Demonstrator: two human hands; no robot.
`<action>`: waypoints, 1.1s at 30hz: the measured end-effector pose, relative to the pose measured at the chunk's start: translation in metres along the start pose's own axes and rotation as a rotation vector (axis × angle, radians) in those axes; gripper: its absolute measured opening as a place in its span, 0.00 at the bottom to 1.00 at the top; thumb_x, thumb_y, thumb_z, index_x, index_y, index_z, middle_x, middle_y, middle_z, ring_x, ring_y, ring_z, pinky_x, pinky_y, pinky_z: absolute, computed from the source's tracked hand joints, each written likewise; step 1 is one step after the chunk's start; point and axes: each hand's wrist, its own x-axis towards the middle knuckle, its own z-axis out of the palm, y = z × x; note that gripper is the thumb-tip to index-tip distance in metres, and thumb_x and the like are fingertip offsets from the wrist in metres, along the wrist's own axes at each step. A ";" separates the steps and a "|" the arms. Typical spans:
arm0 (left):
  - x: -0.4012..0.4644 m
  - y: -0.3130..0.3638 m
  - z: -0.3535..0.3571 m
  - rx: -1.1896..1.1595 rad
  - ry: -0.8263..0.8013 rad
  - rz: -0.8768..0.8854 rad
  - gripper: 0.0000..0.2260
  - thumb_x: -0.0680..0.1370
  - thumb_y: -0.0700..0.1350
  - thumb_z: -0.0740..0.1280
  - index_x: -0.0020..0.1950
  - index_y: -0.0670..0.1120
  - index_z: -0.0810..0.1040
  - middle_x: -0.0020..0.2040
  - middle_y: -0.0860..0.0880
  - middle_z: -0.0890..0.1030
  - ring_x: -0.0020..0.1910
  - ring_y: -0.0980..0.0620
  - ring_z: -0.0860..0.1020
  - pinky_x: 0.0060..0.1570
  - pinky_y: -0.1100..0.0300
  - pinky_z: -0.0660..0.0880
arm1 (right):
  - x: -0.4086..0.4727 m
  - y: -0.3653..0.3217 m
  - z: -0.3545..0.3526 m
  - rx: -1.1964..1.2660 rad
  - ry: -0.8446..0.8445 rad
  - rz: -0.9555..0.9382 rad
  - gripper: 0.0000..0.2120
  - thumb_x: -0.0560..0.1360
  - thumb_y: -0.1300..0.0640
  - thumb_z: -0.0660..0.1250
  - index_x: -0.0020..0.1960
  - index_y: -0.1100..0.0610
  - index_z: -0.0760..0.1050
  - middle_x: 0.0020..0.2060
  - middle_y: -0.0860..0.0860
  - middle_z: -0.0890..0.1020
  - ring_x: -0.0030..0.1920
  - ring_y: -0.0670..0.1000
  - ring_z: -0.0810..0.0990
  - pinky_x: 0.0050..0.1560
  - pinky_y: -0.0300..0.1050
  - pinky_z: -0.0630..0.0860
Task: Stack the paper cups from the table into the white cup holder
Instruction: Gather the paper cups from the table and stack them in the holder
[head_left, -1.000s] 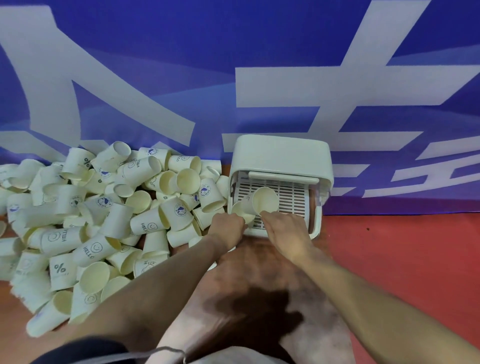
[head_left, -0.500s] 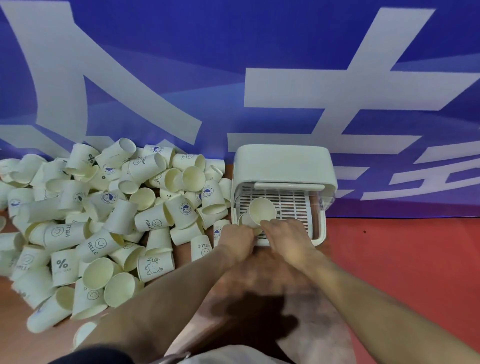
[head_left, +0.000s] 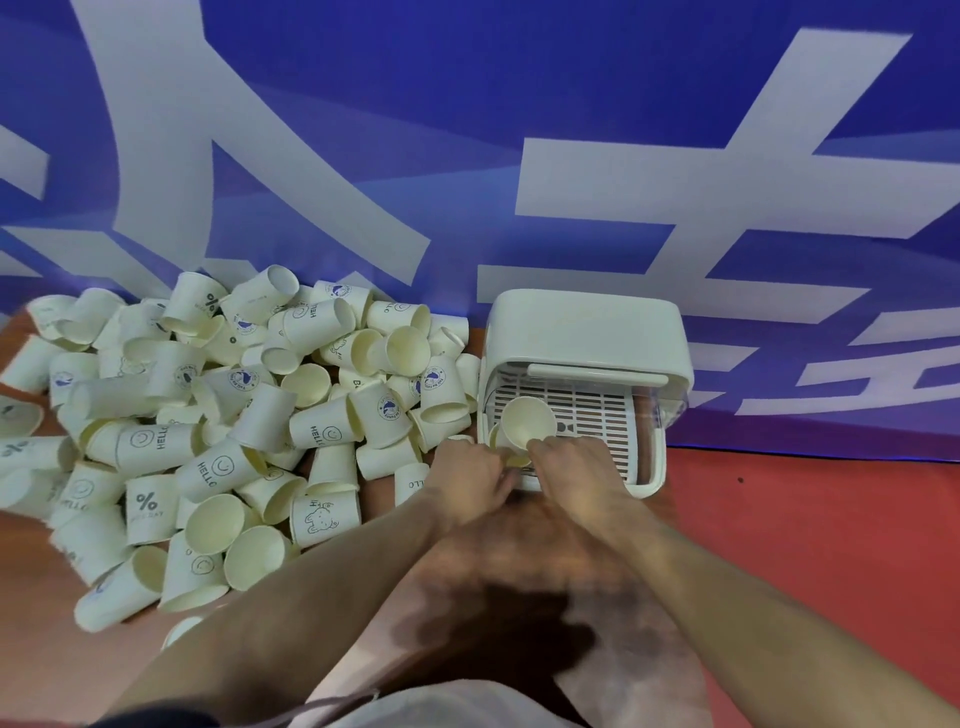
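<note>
A white cup holder (head_left: 584, 325) with a slotted tray stands against the blue banner. At the tray's front left corner my right hand (head_left: 576, 470) holds a cream paper cup (head_left: 527, 421), its mouth facing me. A second cup (head_left: 497, 441) lies just left of and partly under it, with my left hand (head_left: 467, 475) curled around it. A large heap of paper cups (head_left: 223, 415) lies tumbled on the table to the left of the holder.
The blue banner (head_left: 467, 130) with big white characters rises right behind the cups and holder. The table top is brown (head_left: 36, 597) on the left and red (head_left: 805, 545) on the right. My shadow falls between my forearms.
The view has tilted, so everything sits lower in frame. Both hands stay at the tray's front left corner with the cups; little else has shifted.
</note>
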 end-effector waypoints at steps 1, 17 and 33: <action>-0.005 -0.005 0.001 -0.004 0.029 -0.007 0.17 0.81 0.56 0.54 0.52 0.47 0.77 0.43 0.46 0.83 0.41 0.43 0.80 0.35 0.57 0.64 | 0.000 -0.002 0.000 -0.004 -0.041 -0.020 0.03 0.73 0.56 0.69 0.45 0.55 0.78 0.37 0.50 0.82 0.37 0.54 0.82 0.31 0.44 0.62; -0.080 -0.094 0.009 0.133 -0.123 -0.294 0.19 0.80 0.59 0.54 0.54 0.48 0.76 0.47 0.48 0.83 0.44 0.44 0.81 0.36 0.56 0.66 | 0.008 -0.027 0.019 0.152 -0.188 0.124 0.13 0.79 0.51 0.56 0.59 0.55 0.70 0.47 0.52 0.82 0.46 0.56 0.81 0.39 0.47 0.70; -0.051 -0.182 -0.046 0.094 0.055 -0.365 0.34 0.75 0.64 0.63 0.77 0.51 0.61 0.77 0.43 0.59 0.77 0.43 0.53 0.72 0.45 0.57 | 0.114 -0.092 -0.028 0.385 -0.047 -0.026 0.30 0.76 0.47 0.65 0.76 0.53 0.62 0.73 0.53 0.65 0.72 0.55 0.62 0.69 0.53 0.65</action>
